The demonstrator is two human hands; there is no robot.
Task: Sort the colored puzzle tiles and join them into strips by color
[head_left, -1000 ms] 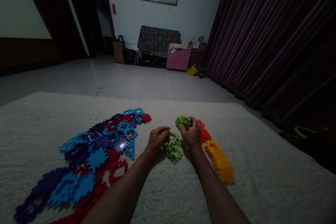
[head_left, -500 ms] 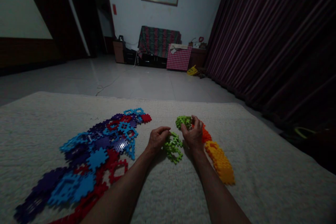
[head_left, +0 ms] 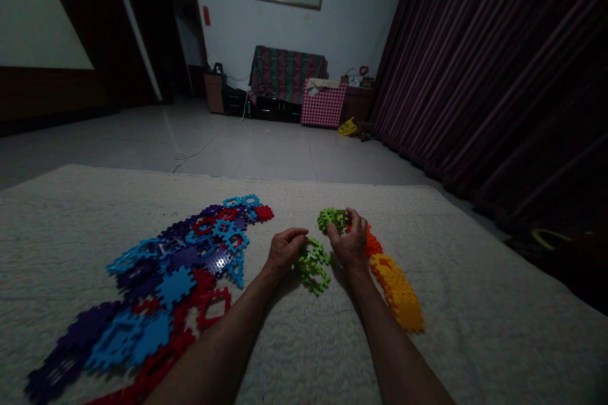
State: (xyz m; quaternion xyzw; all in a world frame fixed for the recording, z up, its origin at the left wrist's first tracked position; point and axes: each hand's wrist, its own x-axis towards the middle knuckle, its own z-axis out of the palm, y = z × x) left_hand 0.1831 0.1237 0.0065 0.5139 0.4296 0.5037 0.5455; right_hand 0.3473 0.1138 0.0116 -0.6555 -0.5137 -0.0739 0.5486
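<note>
My left hand [head_left: 285, 248] is closed in a pinch at the upper left edge of a loose group of light green interlocking tiles [head_left: 313, 269] on the mat. What its fingertips hold, if anything, is too small to make out. My right hand [head_left: 350, 245] is bent around a compact stack of green interlocking tiles [head_left: 331, 219], thumb on the near side and fingers on the far right. Orange-red tiles [head_left: 373, 243] lie right beside that hand and are partly covered by it. Behind my right wrist runs a leaning row of yellow tiles [head_left: 399, 294].
On the left spreads a big heap of blue [head_left: 175, 286], purple [head_left: 88, 329] and red tiles [head_left: 215, 307]. All lie on a pale quilted mat [head_left: 304, 354]. Beyond it are a tiled floor [head_left: 266, 149], a cloth-covered cabinet and, at right, a dark curtain [head_left: 456, 76].
Both hands keep nearly the same place and grip. The tiles look unmoved; the view has shifted very slightly.
</note>
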